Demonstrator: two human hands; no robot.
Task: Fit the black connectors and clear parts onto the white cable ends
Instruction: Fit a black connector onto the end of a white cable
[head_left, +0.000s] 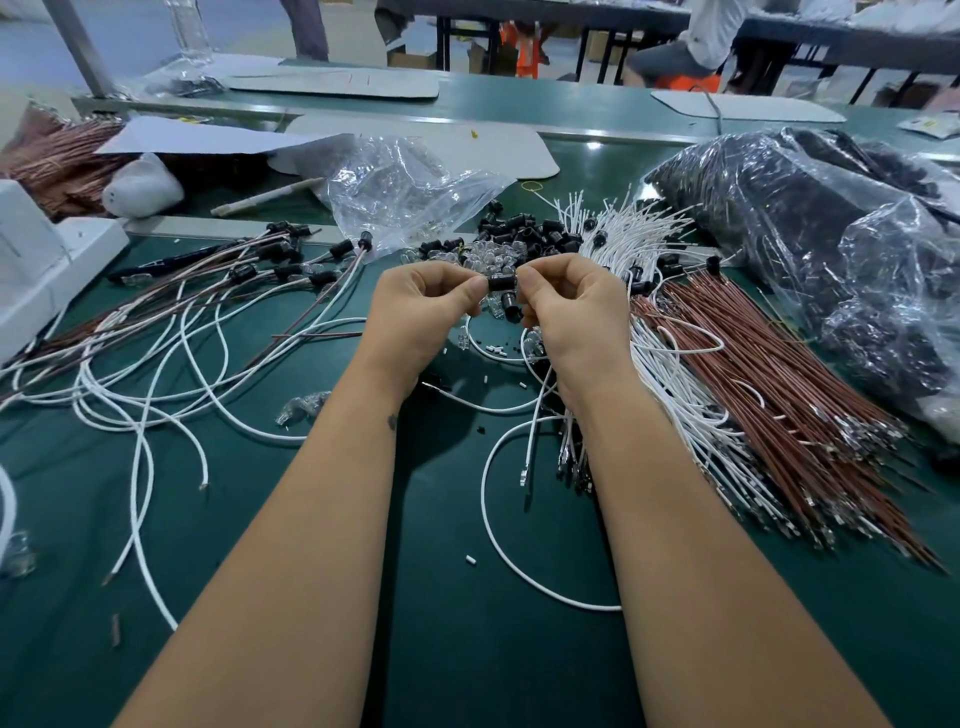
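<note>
factory floor, long green bench (457, 649) buried in wire. both hands meet dead centre: left hand (421, 312) and right hand (566, 312) each have thumb and fingertips pinched on one black connector (501, 283), held level between them just above the bench. can't tell if a cable end is actually seated in it yet, the fingers hide that.

progress-wise, a spread of leads with black connectors on (291, 260) lies at 10 o'clock, so some look done. loads left though: bundle of white cables (639, 228) at 1 o'clock, loose pile of connectors and clear parts (493, 249) at 12.

open room is mostly at 6 o'clock between the forearms. big plastic bag (831, 249) crowds 2 o'clock, brown wire bundle (769, 384) fills 3 o'clock, white box (36, 270) sits at 9.
</note>
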